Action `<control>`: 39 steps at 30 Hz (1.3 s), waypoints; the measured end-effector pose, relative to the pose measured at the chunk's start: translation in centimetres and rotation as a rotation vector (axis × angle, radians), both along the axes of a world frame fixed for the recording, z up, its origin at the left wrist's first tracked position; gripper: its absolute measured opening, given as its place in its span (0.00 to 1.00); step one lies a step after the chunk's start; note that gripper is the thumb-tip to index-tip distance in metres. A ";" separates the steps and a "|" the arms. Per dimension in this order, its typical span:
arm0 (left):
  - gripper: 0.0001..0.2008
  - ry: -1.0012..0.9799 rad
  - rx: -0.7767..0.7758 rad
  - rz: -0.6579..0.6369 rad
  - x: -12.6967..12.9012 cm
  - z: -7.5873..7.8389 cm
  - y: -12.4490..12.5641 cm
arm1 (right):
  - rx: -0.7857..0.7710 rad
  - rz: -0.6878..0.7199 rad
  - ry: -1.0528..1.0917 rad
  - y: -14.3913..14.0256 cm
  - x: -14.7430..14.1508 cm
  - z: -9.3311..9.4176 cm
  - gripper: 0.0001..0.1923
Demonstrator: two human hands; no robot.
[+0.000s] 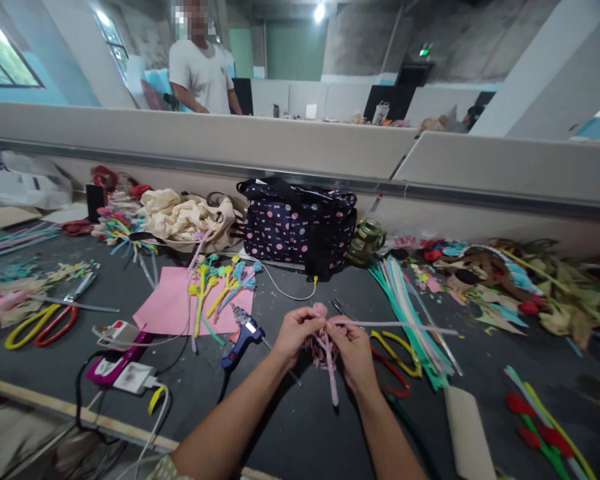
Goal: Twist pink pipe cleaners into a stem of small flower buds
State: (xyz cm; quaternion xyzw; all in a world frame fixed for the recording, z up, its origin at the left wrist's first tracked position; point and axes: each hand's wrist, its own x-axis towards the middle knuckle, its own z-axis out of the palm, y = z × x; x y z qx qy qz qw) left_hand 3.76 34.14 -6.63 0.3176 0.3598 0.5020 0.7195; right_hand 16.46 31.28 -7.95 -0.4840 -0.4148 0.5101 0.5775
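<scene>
Your left hand point(295, 331) and right hand point(353, 348) pinch a pink pipe-cleaner flower point(325, 347) between them, just above the dark table point(290, 427). A blue glue gun point(240, 340) lies just left; a bundle of pipe cleaners point(410, 313) lies right.

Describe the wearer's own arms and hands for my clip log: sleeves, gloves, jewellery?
Both forearms are bare, as are the left hand and right hand: no gloves, rings or watch visible. A patterned pale fabric sleeve edge shows at the left elbow.
</scene>
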 end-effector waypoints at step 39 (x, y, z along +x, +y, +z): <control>0.15 -0.018 0.151 -0.102 -0.5 0.1 0.1 | -0.127 0.085 0.295 -0.4 -0.6 1.6 0.11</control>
